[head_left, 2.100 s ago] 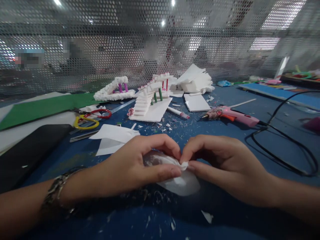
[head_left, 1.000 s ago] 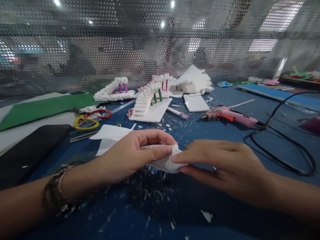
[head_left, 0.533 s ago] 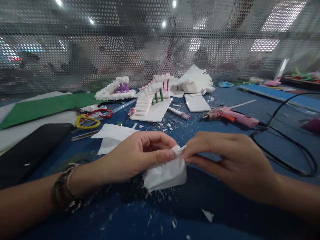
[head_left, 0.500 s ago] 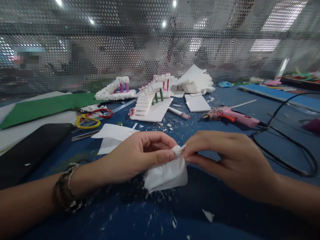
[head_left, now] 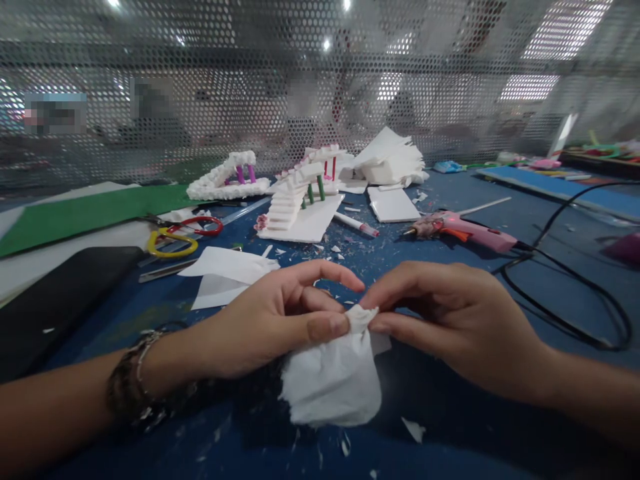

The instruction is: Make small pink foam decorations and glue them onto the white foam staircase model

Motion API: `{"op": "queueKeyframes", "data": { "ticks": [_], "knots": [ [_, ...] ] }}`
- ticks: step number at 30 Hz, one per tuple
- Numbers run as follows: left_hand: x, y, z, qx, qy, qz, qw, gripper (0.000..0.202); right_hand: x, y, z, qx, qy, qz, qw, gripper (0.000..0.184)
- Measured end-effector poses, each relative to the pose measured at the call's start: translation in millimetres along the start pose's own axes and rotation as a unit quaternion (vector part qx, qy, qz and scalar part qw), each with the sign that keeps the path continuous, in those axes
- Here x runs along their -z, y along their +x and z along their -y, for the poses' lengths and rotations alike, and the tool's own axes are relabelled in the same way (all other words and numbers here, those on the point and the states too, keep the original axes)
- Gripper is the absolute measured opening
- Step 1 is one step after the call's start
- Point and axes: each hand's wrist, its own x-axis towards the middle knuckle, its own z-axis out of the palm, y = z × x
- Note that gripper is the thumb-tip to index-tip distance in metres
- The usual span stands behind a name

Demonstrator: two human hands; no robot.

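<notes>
A crumpled white tissue [head_left: 333, 383] hangs between my hands, its top edge gathered and its lower part spread out over the blue table. My left hand [head_left: 280, 320] pinches the gathered top between thumb and fingers, with the index finger lifted off it. From the other side, my right hand [head_left: 450, 323] grips the same top edge between thumb and index finger. Behind the hands stands a small white staircase model [head_left: 287, 207] with green posts. Cut pieces of white paper [head_left: 220, 270] lie just beyond my left hand.
A pink glue gun [head_left: 470, 233] with a black cord [head_left: 565, 317] lies at right. Scissors with yellow and red handles [head_left: 173, 247], a green sheet [head_left: 100, 213] and a black flat object [head_left: 70, 293] are at left. A perforated metal screen [head_left: 250, 87] stands behind.
The tissue's lower part now hangs longer and wider. My left index finger has lifted away from the gathered top, while both hands keep hold of it.
</notes>
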Motion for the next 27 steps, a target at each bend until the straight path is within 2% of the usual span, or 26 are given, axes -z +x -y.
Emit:
{"op": "queueKeyframes", "data": {
  "ticks": [3,10,16,22,24,27],
  "knots": [
    [1.3,0.1,1.4,-0.004,0.015,0.001,1.0,0.021,0.3,0.6,1.0,0.001,-0.016,-0.012,1.0,0.003],
    [3.0,1.7,1.1,-0.028,0.025,-0.029,0.999,0.021,0.5,3.1,1.5,-0.004,-0.093,-0.036,0.995,0.008],
    [0.8,3.5,3.8,-0.018,0.012,-0.027,0.999,0.013,1.0,3.2,0.6,0.02,-0.112,0.016,0.993,0.007],
    [-1.8,1.7,5.4,-0.023,0.012,0.004,1.0,0.007,-1.5,3.4,-0.7,0.026,-0.112,0.028,0.993,0.008],
    [-2.7,0.9,6.0,-0.024,0.026,-0.001,0.999,0.007,-2.2,2.8,-1.5,0.029,-0.118,0.027,0.992,0.008],
    [-5.5,0.5,7.8,-0.031,0.064,-0.04,0.997,0.007,-2.3,1.6,-2.8,0.033,-0.133,0.016,0.99,0.007]
  ]
}}
